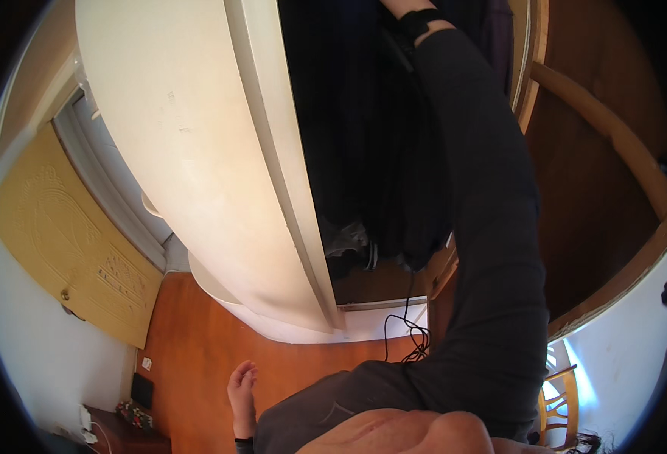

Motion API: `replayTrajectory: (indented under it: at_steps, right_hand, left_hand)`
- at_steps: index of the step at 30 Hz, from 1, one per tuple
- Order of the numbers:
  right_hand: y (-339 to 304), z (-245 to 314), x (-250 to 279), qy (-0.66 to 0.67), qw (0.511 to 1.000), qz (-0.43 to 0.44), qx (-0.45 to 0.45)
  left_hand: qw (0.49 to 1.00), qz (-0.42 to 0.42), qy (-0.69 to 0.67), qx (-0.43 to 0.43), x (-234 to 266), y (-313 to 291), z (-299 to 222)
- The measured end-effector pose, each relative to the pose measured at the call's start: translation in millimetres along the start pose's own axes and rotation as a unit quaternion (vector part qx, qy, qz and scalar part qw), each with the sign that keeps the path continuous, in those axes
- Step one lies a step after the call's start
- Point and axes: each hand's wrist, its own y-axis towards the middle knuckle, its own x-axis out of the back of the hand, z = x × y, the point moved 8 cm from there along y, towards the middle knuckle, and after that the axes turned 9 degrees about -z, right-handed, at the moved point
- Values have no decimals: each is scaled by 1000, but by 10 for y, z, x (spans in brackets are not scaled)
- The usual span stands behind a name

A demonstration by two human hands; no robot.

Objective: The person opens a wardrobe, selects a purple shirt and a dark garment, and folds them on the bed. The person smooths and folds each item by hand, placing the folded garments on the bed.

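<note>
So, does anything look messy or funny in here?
Yes, the black cord hangs out of the wardrobe in a loose tangle instead of being neatly coiled. Some grey cloth low inside, near the dark clothes, looks crumpled too.

Cannot see the right hand, cut off by the top edge just past the black wristband (pixel 419 23), nor check for any grip there. Cannot separate the dark hanging clothes (pixel 386 166) from one another, nor name the dim grey bundle (pixel 346 239) beneath. Cannot follow the black cable (pixel 409 303) up among the clothes, nor identify the patterned item (pixel 133 414) at lower left, too small to tell.
</note>
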Motion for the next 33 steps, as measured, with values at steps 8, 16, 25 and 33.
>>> replayTrajectory:
  at_steps: [8, 16, 25, 33]
  right_hand:
    - [-593, -437, 14, 117, 991, 27, -49]
    - [-1641, -652, 29, 381, 766, 213, -472]
    - [-1909, -463, -67, 315, 778, 269, -472]
    - [-742, 159, 275, 5, 999, 3, 34]
  left_hand:
    - [999, 50, -7, -12, -395, 260, -119]
    - [993, 112, -13, -44, -636, 407, -244]
    - [999, 33, -12, -21, -165, 308, -123]
    - [1000, 7, -13, 15, -64, 289, 27]
